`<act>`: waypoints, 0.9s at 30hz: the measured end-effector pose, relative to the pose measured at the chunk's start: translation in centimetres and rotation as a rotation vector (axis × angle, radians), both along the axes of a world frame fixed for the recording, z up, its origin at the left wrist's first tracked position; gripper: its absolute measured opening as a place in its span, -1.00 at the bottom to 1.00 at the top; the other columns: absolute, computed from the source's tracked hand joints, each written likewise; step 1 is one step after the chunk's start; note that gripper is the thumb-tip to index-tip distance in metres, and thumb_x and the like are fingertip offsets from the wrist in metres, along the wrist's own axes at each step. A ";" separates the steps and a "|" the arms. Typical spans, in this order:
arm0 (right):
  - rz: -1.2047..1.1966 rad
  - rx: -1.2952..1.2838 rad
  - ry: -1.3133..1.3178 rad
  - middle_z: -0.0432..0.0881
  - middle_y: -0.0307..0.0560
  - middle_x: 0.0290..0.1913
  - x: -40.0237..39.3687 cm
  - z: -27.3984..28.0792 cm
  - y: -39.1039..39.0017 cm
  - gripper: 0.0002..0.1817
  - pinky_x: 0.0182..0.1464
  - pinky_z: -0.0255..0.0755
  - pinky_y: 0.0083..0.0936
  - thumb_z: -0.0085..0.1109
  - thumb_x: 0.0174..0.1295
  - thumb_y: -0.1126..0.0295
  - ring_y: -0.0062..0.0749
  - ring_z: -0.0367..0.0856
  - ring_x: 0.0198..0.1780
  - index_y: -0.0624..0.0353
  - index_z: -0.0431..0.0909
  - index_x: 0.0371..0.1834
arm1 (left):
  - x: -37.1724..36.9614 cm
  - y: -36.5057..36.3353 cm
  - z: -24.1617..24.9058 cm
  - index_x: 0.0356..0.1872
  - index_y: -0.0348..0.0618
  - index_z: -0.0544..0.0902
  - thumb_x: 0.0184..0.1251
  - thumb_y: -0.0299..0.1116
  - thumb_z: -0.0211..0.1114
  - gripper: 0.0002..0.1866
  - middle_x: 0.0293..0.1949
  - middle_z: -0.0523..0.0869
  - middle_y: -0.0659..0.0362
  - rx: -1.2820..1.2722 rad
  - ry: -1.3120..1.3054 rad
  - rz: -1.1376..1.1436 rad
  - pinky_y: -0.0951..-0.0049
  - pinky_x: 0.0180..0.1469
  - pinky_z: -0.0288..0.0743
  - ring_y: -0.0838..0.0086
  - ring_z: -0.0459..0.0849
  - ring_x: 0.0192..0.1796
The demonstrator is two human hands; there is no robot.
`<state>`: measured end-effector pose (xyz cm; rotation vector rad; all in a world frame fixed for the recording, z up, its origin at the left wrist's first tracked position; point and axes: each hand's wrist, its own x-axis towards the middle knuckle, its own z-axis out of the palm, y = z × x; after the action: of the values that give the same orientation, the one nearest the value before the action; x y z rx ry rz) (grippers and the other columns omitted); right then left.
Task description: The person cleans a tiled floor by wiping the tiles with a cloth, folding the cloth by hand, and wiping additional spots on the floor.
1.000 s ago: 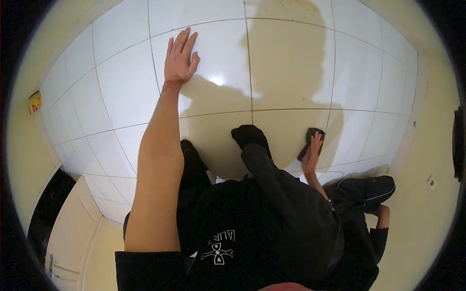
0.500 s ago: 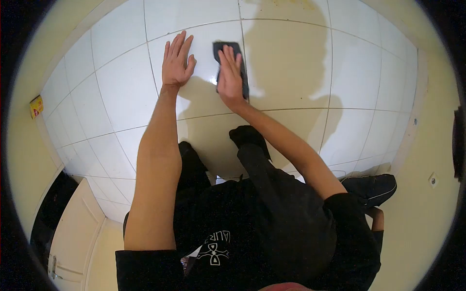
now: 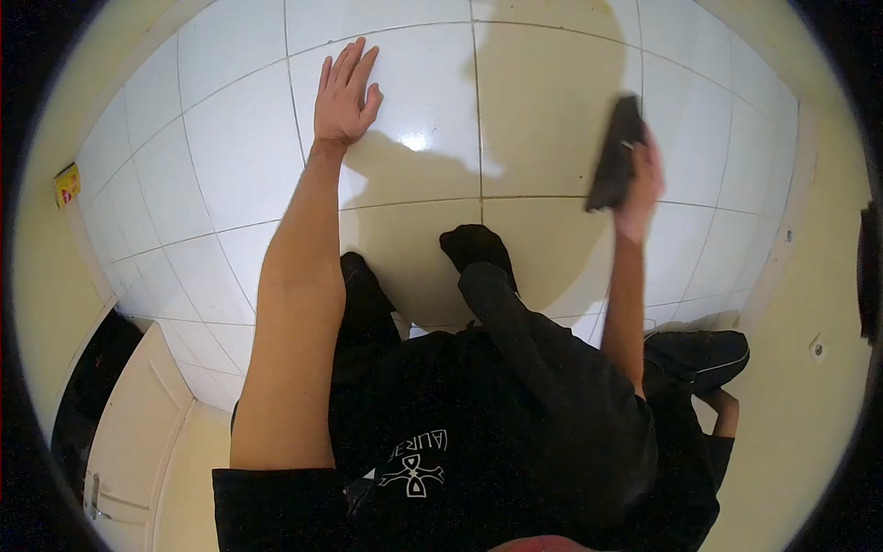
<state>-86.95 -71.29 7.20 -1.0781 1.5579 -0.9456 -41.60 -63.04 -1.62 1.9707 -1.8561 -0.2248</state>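
Note:
My left hand (image 3: pixel 344 103) lies flat on the white tiled floor (image 3: pixel 405 83), its fingers spread and nothing in it. On the right side, my right hand (image 3: pixel 642 189) grips a dark grey cloth or pad (image 3: pixel 616 155), which is tilted on its edge and slightly blurred. Whether the pad touches the floor I cannot tell. A bright reflection shows on the tile beside my left wrist.
My black-socked foot (image 3: pixel 474 247) rests on the tiles between my arms. A black shoe or foot (image 3: pixel 704 357) and part of another person's arm (image 3: pixel 723 412) are at the right. A yellow packet (image 3: pixel 67 186) is by the left wall, above a white door (image 3: pixel 129 432).
My right hand has moved right across the floor with the dark pad, which was flat under my palm and is now gripped and tilted. My left hand stays planted.

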 end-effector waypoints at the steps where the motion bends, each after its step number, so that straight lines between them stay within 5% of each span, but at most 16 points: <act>1: -0.039 -0.162 0.033 0.59 0.03 0.41 -4.5 -1.0 0.4 -0.52 0.41 0.47 -0.32 0.06 0.60 0.42 -0.29 0.58 0.35 0.34 0.45 0.53 | 0.0 0.0 -0.1 0.56 0.09 0.45 0.42 -0.22 0.12 -0.36 0.66 0.33 0.16 -0.002 -0.001 0.001 -0.05 0.72 -0.01 0.18 0.27 0.66; 3: -0.208 -0.138 -0.078 0.62 0.07 0.35 -10.8 0.7 2.2 -0.54 0.34 0.54 -0.32 0.03 0.63 0.42 -0.24 0.64 0.28 0.37 0.45 0.50 | 0.0 0.0 -0.2 0.56 0.09 0.45 0.42 -0.22 0.13 -0.35 0.66 0.32 0.16 0.002 -0.005 -0.002 -0.06 0.72 -0.01 0.17 0.27 0.66; 8: -0.522 -0.038 0.294 0.65 0.06 0.24 -19.7 -3.2 11.0 -0.57 0.18 0.63 -0.35 0.00 0.61 0.44 -0.29 0.68 0.14 0.41 0.48 0.44 | -0.1 0.0 0.4 0.57 0.10 0.44 0.43 -0.23 0.13 -0.35 0.66 0.32 0.16 0.014 -0.007 -0.001 -0.06 0.72 -0.01 0.17 0.27 0.66; 10: -0.264 0.008 0.801 0.54 0.27 0.44 -22.1 -8.1 15.1 -0.50 0.47 0.39 -0.13 0.00 0.62 0.39 0.05 0.55 0.39 0.38 0.37 0.54 | -0.1 -0.1 0.5 0.58 0.10 0.43 0.43 -0.24 0.14 -0.35 0.66 0.32 0.16 0.002 0.009 -0.006 -0.06 0.72 -0.01 0.17 0.27 0.66; 12: 0.085 -0.324 1.081 0.36 0.37 0.58 -18.9 -8.1 15.7 -0.46 0.64 0.11 -0.05 -0.04 0.65 0.32 0.22 0.27 0.62 0.34 0.30 0.60 | -0.1 0.0 0.5 0.58 0.09 0.43 0.43 -0.25 0.14 -0.35 0.66 0.32 0.16 0.018 0.006 -0.004 -0.06 0.71 -0.01 0.17 0.27 0.66; 15: 0.135 -0.322 0.979 0.16 0.31 0.69 -19.1 -7.5 13.1 -0.40 0.72 -0.10 0.00 -0.06 0.65 0.29 0.29 -0.02 0.72 0.34 0.21 0.65 | -0.1 -0.1 0.5 0.58 0.09 0.43 0.43 -0.25 0.14 -0.35 0.66 0.32 0.16 0.029 0.001 0.000 -0.06 0.72 -0.01 0.18 0.26 0.66; 27: 0.064 -0.553 0.869 0.40 0.27 0.56 -14.2 -13.6 -13.8 -0.47 0.70 -0.03 -0.05 0.06 0.46 0.45 0.16 0.24 0.64 0.36 0.43 0.48 | -0.2 -0.2 0.9 0.57 0.04 0.44 0.42 -0.26 0.13 -0.35 0.66 0.31 0.16 0.043 0.001 -0.002 -0.04 0.72 -0.02 0.17 0.27 0.66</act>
<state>-101.14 -85.09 -6.37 -2.1172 1.9587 -0.9385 -41.76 -63.23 -0.71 1.9966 -1.8676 -0.2692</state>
